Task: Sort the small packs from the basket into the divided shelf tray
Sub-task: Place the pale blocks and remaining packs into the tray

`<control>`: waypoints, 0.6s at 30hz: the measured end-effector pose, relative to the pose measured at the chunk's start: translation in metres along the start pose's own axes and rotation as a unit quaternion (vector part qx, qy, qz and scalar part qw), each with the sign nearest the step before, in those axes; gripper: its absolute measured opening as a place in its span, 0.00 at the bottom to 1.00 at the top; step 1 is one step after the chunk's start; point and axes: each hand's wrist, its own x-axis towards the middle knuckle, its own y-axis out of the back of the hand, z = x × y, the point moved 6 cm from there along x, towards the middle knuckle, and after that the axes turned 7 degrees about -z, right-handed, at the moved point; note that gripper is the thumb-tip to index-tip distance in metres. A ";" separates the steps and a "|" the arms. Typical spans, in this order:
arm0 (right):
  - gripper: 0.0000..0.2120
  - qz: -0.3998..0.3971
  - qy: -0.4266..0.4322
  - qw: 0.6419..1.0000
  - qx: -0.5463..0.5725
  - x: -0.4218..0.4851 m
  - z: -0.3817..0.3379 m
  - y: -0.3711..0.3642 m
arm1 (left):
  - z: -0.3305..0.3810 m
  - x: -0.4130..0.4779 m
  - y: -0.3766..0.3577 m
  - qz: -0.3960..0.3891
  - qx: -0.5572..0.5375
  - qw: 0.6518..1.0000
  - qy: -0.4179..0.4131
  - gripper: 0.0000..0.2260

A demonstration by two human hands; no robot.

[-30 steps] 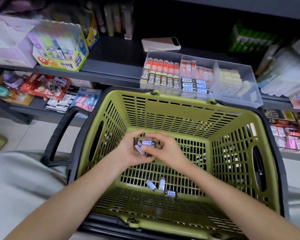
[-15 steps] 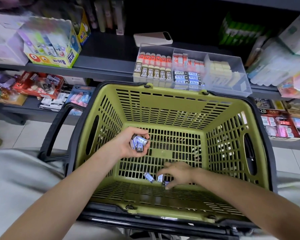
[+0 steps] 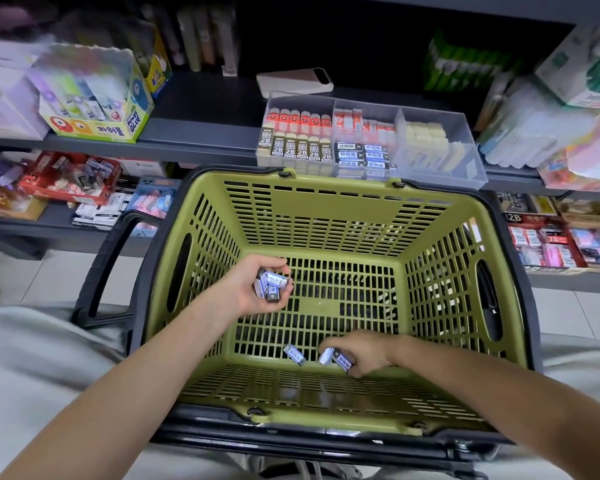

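several small packs (image 3: 271,283) sit clutched in left hand (image 3: 250,293) fingers; right hand (image 3: 365,348) fingers pinch another pack (image 3: 342,362) on basket (image 3: 326,211) floor

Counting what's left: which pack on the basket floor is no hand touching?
The leftmost pack, lying apart; the right hand holds the other two packs.

A dark grey metal shelf (image 3: 205,109) is seen in two tiers. On the upper tier, a yellow-green cardboard display box marked POWER GLUE (image 3: 97,128) is placed left, beside a pale lilac box (image 3: 4,102). A flat white rectangular device with a dark corner patch (image 3: 293,83) is laid mid-shelf. Blurred green packets (image 3: 465,64) are stacked further right. On the lower tier, a red cardboard tray of mixed small items (image 3: 66,178) is set left and a red display box marked 2B (image 3: 541,240) right. A pale tiled floor (image 3: 49,275) is visible below.
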 end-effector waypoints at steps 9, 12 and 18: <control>0.23 0.190 0.008 0.927 0.324 0.003 0.016 0.040 | -0.009 0.006 0.002 0.013 0.059 0.998 0.018 0.08; 0.18 0.229 0.022 0.883 0.409 0.000 0.011 0.054 | -0.014 0.010 0.008 0.027 0.071 0.997 0.026 0.11; 0.14 0.294 0.111 0.832 0.457 -0.010 -0.028 0.083 | -0.025 0.015 0.010 0.023 0.074 0.996 0.048 0.13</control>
